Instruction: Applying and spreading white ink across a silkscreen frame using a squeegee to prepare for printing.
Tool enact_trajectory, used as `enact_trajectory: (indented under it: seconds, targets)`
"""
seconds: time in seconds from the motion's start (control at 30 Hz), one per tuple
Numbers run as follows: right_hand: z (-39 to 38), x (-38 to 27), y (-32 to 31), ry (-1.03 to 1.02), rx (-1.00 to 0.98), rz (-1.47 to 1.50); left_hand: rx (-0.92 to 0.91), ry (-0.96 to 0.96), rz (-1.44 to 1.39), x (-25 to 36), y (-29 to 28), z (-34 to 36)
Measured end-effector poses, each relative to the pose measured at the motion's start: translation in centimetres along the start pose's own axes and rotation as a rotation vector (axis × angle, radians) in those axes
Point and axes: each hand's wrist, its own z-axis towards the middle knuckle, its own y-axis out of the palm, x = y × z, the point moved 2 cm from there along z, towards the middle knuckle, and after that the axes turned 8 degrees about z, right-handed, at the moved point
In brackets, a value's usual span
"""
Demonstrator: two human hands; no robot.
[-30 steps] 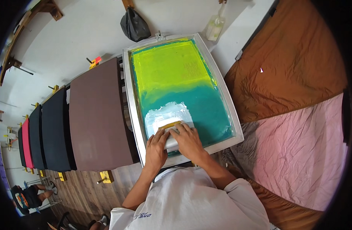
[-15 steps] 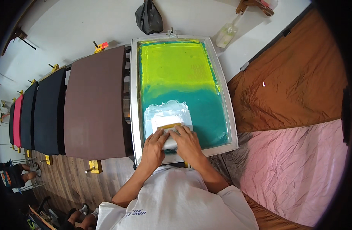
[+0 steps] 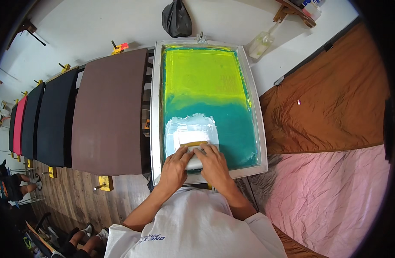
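A metal-framed screen [image 3: 155, 107] has a yellow-green upper area [image 3: 201, 73] and a teal lower area [image 3: 236, 137], with a white ink patch [image 3: 193, 124] at the lower left. My left hand [image 3: 173, 167] and my right hand [image 3: 214, 167] grip a pale squeegee-like tool [image 3: 194, 144] with a yellow strip along its far edge, resting in the white patch near the screen's near end. Fingers of both hands are bent over it, covering part of it.
Fabric-covered boards [image 3: 107, 112] in brown, black and pink line the left on yellow brackets. Brown [image 3: 318, 120] and pink [image 3: 322, 193] cloths cover the right. A black bag [image 3: 176, 19] hangs behind. Seated people's legs [image 3: 83, 241] show at lower left.
The view has shifted, so the boards and wall sit differently in frame. Both hands still grip the tool, which has edged slightly toward my body within the white ink.
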Motion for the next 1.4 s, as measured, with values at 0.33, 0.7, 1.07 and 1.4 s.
enact_trajectory:
  seconds: [0.33, 0.7, 1.07, 1.4]
  targets:
    - [-0.9, -0.1, 0.6, -0.015, 0.066, -0.025, -0.035, -0.027, -0.001, 0.4, -0.5, -0.4]
    - [-1.0, -0.3, 0.0, 0.066, -0.075, 0.08, -0.058, -0.034, -0.025, 0.8, -0.7, -0.7]
    - [-2.0, -0.3, 0.7, -0.002, 0.022, 0.021, -0.121, -0.08, -0.06, 0.9, -0.4, -1.4]
    - [-2.1, -0.7, 0.2, 0.07, -0.091, 0.097, -0.118, -0.089, -0.113, 1.7, -1.2, -1.9]
